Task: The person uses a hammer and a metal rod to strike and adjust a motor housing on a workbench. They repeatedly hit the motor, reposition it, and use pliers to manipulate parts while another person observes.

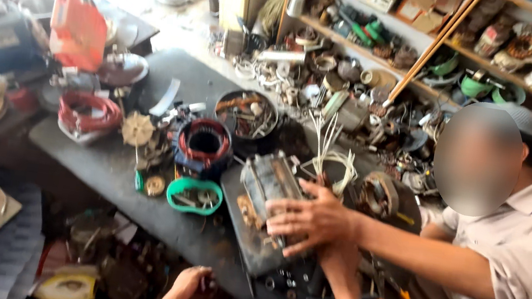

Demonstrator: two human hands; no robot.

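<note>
My left hand (189, 287) sits curled low by the worktop (102, 164) edge, grip unclear. My right hand (334, 250) is hidden under a co-worker's spread hand (312, 220). Both meet on the grey motor core (268, 181) mid-worktop, which I'd steady flat, clear of its white leads (329, 148).

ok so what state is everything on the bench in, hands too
motor, lying on the bench, co-worker's hand spread on it
white wires, loose, sticking up
wound stator, bore facing up
green tray, holds small parts
black bowl, full of parts
left hand, curled shut, contents unclear
right hand, mostly hidden under the co-worker's hand
</note>
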